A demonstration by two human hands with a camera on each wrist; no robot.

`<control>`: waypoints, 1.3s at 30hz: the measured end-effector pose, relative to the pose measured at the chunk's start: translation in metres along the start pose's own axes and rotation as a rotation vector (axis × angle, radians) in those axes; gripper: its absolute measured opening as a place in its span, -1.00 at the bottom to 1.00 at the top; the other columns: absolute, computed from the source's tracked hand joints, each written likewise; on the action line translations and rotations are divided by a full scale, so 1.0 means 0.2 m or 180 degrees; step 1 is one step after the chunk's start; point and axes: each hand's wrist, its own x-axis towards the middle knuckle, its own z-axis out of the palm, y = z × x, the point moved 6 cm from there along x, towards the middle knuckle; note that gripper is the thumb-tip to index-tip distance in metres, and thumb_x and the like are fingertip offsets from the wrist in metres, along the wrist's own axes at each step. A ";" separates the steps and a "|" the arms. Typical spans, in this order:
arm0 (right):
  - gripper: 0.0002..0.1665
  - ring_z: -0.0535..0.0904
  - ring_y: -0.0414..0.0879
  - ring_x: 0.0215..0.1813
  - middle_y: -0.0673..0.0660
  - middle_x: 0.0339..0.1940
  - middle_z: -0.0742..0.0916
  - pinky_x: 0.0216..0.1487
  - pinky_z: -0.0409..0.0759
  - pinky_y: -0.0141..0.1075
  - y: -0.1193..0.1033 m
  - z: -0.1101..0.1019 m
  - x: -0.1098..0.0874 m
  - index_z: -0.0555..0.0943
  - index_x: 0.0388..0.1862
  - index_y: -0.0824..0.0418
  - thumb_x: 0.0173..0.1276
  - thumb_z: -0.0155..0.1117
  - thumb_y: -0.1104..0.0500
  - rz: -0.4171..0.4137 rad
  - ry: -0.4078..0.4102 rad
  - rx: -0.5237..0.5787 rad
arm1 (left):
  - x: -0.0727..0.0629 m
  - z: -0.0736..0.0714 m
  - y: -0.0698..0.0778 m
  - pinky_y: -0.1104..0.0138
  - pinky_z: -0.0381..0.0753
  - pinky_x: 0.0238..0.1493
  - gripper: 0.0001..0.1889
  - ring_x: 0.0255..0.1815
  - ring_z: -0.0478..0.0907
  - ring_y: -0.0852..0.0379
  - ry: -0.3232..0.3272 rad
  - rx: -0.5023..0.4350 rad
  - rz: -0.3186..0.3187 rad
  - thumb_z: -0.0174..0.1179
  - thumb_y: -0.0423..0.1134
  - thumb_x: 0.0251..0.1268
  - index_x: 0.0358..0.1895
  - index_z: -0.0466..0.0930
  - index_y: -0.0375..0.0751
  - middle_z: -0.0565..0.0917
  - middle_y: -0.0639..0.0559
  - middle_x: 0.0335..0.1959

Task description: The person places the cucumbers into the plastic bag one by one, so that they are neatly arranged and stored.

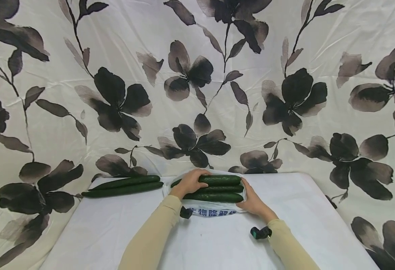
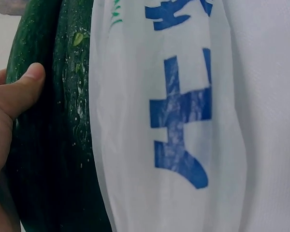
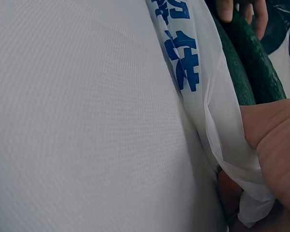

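White plastic bag [image 1: 214, 207], table [image 1: 217, 247] 12 o'clock: three cucumbers [image 1: 221, 188] inside. Left hand [image 1: 192, 183]: gripping farthest one, bag's 10 o'clock. Right hand [image 1: 254, 201]: pinching bag's edge, 4 o'clock. Loose cucumbers [image 1: 126, 188], two: 9 o'clock.

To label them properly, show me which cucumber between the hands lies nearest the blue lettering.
The front cucumber, just behind the blue lettering; the other two lie farther back.
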 end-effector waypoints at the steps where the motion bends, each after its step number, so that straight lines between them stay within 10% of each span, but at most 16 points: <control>1: 0.26 0.02 0.35 0.48 0.45 0.49 0.12 0.39 0.05 0.20 0.00 0.00 0.00 -0.14 0.57 0.25 0.07 0.50 0.29 0.0006 0.0004 -0.0006 | 0.00 0.00 0.00 0.14 0.38 0.25 -0.53 0.21 0.46 0.04 -0.0013 0.0000 -0.0013 0.35 -0.11 0.24 0.22 0.55 0.04 0.57 0.08 0.16; 16: 0.25 0.04 0.37 0.47 0.48 0.46 0.16 0.39 0.05 0.19 0.00 0.02 -0.01 -0.09 0.55 0.31 0.02 0.50 0.33 -0.0065 0.0086 0.0006 | -0.02 -0.02 -0.02 0.12 0.42 0.22 -0.51 0.22 0.46 0.03 -0.0113 -0.0159 -0.0297 0.37 -0.14 0.22 0.25 0.56 0.09 0.56 0.09 0.20; 39: 0.25 0.07 0.39 0.45 0.49 0.46 0.16 0.36 0.09 0.22 -0.02 0.00 -0.02 -0.12 0.57 0.25 0.06 0.48 0.30 -0.0038 0.0044 -0.0084 | -0.15 -0.15 -0.01 0.16 0.47 0.14 -0.64 0.10 0.53 0.08 0.0383 -0.0375 -0.0255 0.31 -0.17 0.30 0.16 0.62 0.01 0.61 0.08 0.08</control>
